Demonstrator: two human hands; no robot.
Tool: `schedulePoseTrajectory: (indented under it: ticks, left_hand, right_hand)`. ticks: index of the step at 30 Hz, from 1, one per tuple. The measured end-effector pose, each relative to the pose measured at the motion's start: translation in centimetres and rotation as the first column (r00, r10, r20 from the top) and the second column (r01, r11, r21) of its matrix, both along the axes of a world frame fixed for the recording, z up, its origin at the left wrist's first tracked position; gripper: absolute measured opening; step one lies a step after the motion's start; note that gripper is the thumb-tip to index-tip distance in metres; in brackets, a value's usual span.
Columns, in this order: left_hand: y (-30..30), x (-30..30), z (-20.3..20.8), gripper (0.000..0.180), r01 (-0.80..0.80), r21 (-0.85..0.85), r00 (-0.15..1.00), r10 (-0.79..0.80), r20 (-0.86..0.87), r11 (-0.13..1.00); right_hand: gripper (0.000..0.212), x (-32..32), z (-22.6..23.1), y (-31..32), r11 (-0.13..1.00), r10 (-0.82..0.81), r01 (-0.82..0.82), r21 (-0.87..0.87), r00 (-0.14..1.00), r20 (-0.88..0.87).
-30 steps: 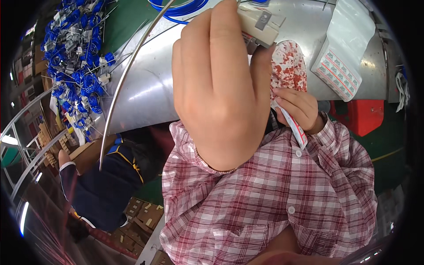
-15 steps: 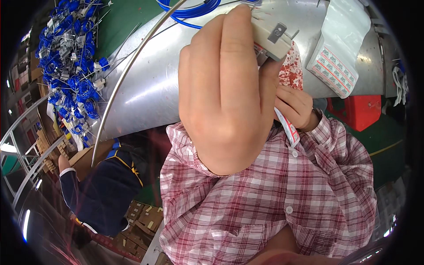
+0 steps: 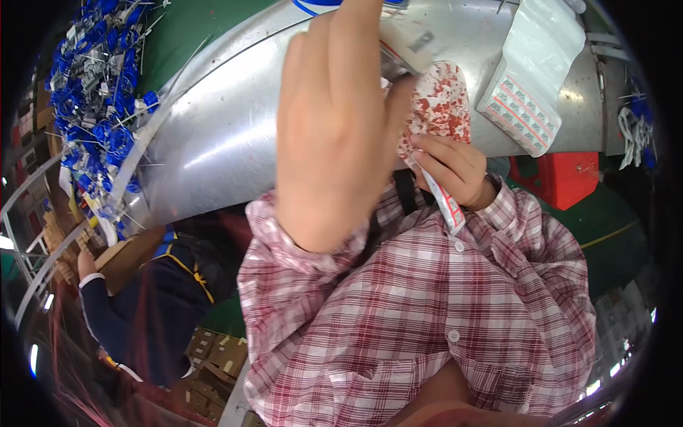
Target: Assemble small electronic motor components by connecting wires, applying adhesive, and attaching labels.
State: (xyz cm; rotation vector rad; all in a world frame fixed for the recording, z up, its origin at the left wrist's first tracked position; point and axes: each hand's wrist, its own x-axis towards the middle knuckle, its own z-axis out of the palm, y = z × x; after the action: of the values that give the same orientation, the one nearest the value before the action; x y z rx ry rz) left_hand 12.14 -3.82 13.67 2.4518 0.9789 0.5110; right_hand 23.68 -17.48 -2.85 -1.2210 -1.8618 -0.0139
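- While I look on remotely through the head camera, a red-and-white plaid shirt (image 3: 398, 299) fills the near side; past it, a shiny metal table (image 3: 220, 135) curves across the far side.
- Centre, blurred and large: the left hand (image 3: 338, 128), thumb and fingers closed on a pale plug (image 3: 409, 46).
- Far left: a tangled heap of blue cable coils (image 3: 99, 92) with grey and white parts. I cannot tell whether these pieces are done or waiting.
- Far right, on the table: a white label stack (image 3: 523, 114) with rows of red print, so I judge that labels are left.
- Right of centre, smaller in my view: the right hand (image 3: 455, 171), fingers pinching a mottled red-and-white strip (image 3: 441, 99). A printed tail (image 3: 445, 203) hangs toward the shirt.
- Smallest: the plug itself, at the far end of the left hand, just beside the strip; touching or not, I cannot tell. I judge this piece part-way along; blur hides whether it bears a label.
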Motion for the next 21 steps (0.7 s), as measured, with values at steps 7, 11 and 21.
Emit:
schedulePoseTrajectory:
  ticks: [7, 11, 21]
  left_hand:
    - [6.4, -3.4, -4.5, 0.043, 0.331, 0.089, 0.939, -0.319, -0.128, 0.939]
    - [8.3, -4.6, -8.0, 0.052, 0.445, 0.058, 0.881, -0.425, -0.207, 0.894]
    - [9.2, -6.5, -10.2, 0.06, 0.327, -0.032, 0.944, -0.324, 0.058, 0.945]
  right_hand:
    - [0.024, -0.5, 0.6, 0.2, 0.999, 0.03, -0.031, -0.04, 0.999, -0.012]
    - [0.025, -0.5, 0.3, 0.1, 0.997, 0.045, -0.047, -0.058, 0.999, -0.028]
    - [0.025, -0.6, 0.6, -0.1, 0.996, 0.047, -0.051, -0.072, 0.998, -0.048]
